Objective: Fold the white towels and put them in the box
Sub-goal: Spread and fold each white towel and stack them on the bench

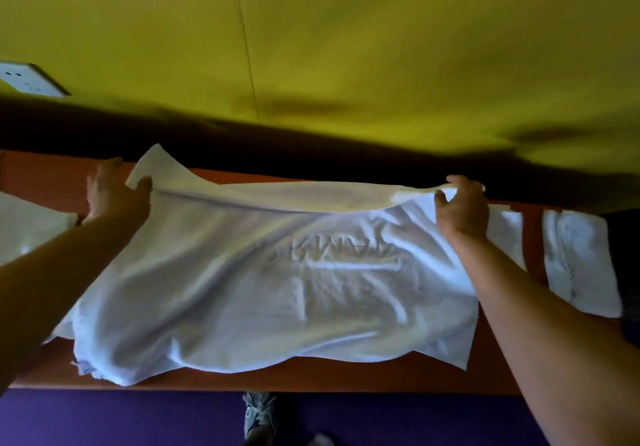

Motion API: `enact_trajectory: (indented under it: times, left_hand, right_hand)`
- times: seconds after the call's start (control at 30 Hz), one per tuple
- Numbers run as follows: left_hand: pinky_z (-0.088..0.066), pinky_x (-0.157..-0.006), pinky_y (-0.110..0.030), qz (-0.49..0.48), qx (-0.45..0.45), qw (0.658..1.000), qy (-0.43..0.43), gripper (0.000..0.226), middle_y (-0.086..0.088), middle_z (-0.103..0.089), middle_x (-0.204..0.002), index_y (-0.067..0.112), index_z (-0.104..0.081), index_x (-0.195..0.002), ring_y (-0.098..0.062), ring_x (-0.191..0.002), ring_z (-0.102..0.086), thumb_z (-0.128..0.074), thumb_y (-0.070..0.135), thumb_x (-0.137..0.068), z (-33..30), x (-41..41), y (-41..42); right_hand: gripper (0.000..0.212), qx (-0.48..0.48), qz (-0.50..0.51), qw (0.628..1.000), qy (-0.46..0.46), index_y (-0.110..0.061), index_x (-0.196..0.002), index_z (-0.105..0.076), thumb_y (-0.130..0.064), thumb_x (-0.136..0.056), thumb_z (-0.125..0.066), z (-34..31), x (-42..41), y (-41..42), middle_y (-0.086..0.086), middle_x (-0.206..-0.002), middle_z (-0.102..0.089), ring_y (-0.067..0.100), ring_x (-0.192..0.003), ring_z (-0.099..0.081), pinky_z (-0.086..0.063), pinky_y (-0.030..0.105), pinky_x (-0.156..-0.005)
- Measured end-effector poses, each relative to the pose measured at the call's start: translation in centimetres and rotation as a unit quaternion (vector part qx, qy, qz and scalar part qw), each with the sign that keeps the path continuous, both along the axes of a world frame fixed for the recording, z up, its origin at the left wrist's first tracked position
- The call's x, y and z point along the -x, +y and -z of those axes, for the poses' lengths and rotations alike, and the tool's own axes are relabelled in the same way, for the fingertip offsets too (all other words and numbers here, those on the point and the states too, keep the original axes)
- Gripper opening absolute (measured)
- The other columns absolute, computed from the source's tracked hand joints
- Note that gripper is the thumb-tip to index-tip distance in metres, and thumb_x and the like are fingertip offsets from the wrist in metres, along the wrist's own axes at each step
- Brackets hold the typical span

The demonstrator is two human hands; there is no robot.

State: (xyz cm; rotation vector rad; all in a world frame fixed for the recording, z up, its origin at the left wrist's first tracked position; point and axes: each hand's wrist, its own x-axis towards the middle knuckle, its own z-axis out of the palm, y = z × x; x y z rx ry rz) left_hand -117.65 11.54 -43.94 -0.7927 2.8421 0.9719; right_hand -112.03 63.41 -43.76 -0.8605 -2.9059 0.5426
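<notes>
A large white towel (263, 293) lies spread over the orange table (52, 175), its near hem draping toward the 6 o'clock edge and its far hem lifted off the surface. The left hand (110, 192), at about 9 o'clock of the towel, pinches the far-left corner between thumb and fingers, and a loose flap of cloth pokes up just beyond the grip toward 12 o'clock. The right hand (462, 206), at about 2 o'clock, has its fingers curled round the far-right corner, the bunched edge showing between thumb and fingertips. Between the 2 grips the raised hem runs in a shallow sag, so the bulk of the towel hangs and rests below and nearer than both hands. Raised lettering shows faintly in the middle of the cloth, too blurred to read.

At 3 o'clock, a folded white towel (578, 262) lies on the table, just beside the right forearm. At 9 o'clock, another white cloth (31, 223) lies at the frame's edge. A yellow wall (346, 47) fills the far side, with a white socket plate (29, 80) at 10 o'clock. A shoe (258, 414) stands on the purple floor (121, 418) at 6 o'clock.
</notes>
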Motion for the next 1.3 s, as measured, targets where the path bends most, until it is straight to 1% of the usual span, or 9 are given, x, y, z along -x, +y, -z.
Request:
enact_trajectory:
  times: [0.1, 0.27, 0.43, 0.57, 0.67, 0.77, 0.97, 1.17, 1.3]
  left_hand:
    - [-0.035, -0.105, -0.055, 0.086, 0.027, 0.996, -0.002, 0.03, -0.025, -0.047, -0.128, 0.005, -0.056, -0.12, -0.043, -0.123, -0.041, -0.065, 0.009, -0.092, 1.1, -4.3, 3.4]
    - [-0.05, -0.074, -0.044, 0.282, 0.067, 0.955, -0.062, 0.01, -0.011, -0.06, -0.101, 0.017, -0.063, -0.099, -0.035, -0.095, -0.053, -0.066, 0.015, -0.09, 4.2, -12.1, 10.2]
    - [-0.05, -0.084, -0.04, 0.398, 0.065, 0.909, -0.104, 0.028, -0.004, -0.062, -0.119, 0.023, -0.066, -0.119, -0.029, -0.103, -0.059, -0.067, 0.026, -0.092, 6.3, -18.7, 18.6]
    - [-0.05, -0.091, -0.042, 0.384, 0.078, 0.911, -0.126, 0.046, -0.002, -0.053, -0.134, 0.029, -0.058, -0.134, -0.027, -0.111, -0.058, -0.068, 0.034, -0.089, 7.2, -21.6, 23.0]
    - [-0.05, -0.093, -0.045, 0.349, 0.143, 0.916, -0.135, 0.057, -0.01, -0.051, -0.136, 0.026, -0.055, -0.136, -0.031, -0.112, -0.06, -0.073, 0.036, -0.083, 7.5, -23.0, 25.4]
    - [-0.051, -0.093, -0.048, 0.35, 0.178, 0.912, -0.12, 0.062, -0.016, -0.054, -0.137, 0.019, -0.058, -0.132, -0.036, -0.117, -0.058, -0.08, 0.034, -0.076, 6.9, -24.6, 28.8]
    - [-0.055, -0.065, -0.03, 0.496, 0.106, 0.859, -0.063, 0.056, 0.0, -0.06, -0.098, 0.023, -0.059, -0.104, -0.018, -0.079, -0.058, -0.088, 0.028, -0.057, 6.3, -30.1, 39.9]
    - [-0.055, -0.085, -0.05, 0.561, 0.147, 0.802, -0.144, 0.08, -0.011, -0.061, -0.122, 0.028, -0.055, -0.126, -0.035, -0.109, -0.061, -0.084, 0.043, -0.052, 8.3, -33.5, 46.6]
    - [-0.056, -0.085, -0.051, 0.571, 0.162, 0.793, -0.139, 0.072, -0.015, -0.063, -0.12, 0.028, -0.056, -0.122, -0.035, -0.105, -0.064, -0.087, 0.037, -0.057, 9.3, -32.8, 46.9]
  right_hand:
    - [0.032, -0.007, -0.026, 0.999, -0.017, -0.009, -0.119, -0.063, -0.013, -0.087, -0.066, 1.1, -1.4, 0.5, 0.02, -0.12, -0.063, 0.042, -0.115, -0.057, -0.047, 0.05, -0.093]
    - [0.012, 0.014, -0.109, 0.991, -0.072, -0.014, -0.094, -0.071, -0.015, -0.086, -0.061, 3.5, -3.9, 0.7, 0.015, -0.097, -0.07, 0.041, -0.094, -0.065, -0.052, 0.045, -0.079]
    - [0.046, 0.014, -0.276, 0.946, -0.169, -0.022, -0.138, -0.057, -0.016, -0.093, -0.054, 6.0, -2.6, 0.7, 0.014, -0.134, -0.061, 0.04, -0.118, -0.057, -0.049, 0.046, -0.092]
    - [0.067, 0.02, -0.261, 0.95, -0.171, -0.024, -0.157, -0.029, -0.022, -0.096, -0.056, 6.7, 1.2, 2.6, 0.014, -0.157, -0.034, 0.04, -0.135, -0.043, -0.041, 0.05, -0.105]
    - [0.067, -0.009, -0.272, 0.938, -0.216, -0.026, -0.158, -0.025, -0.029, -0.097, -0.054, 6.2, 3.1, 4.9, 0.009, -0.162, -0.027, 0.039, -0.14, -0.038, -0.035, 0.049, -0.11]
    - [0.06, -0.01, -0.293, 0.935, -0.201, -0.025, -0.153, -0.036, -0.026, -0.096, -0.054, 6.3, 2.6, 7.7, 0.012, -0.154, -0.04, 0.04, -0.134, -0.044, -0.036, 0.049, -0.107]
    - [0.049, -0.047, -0.203, 0.975, -0.074, -0.014, -0.133, -0.054, -0.023, -0.087, -0.067, 5.5, 0.6, 12.7, 0.021, -0.129, -0.056, 0.045, -0.117, -0.052, -0.04, 0.05, -0.095]
    - [0.076, 0.233, -0.07, 0.969, -0.046, -0.016, -0.148, -0.037, -0.034, -0.086, -0.076, 5.8, 1.4, 14.7, 0.013, -0.136, -0.056, 0.027, -0.124, -0.056, -0.043, 0.035, -0.097]
    - [0.052, 0.192, -0.075, 0.978, 0.003, -0.012, -0.131, -0.061, -0.035, -0.086, -0.075, 6.7, 2.6, 14.3, 0.014, -0.119, -0.068, 0.028, -0.107, -0.064, -0.05, 0.04, -0.093]
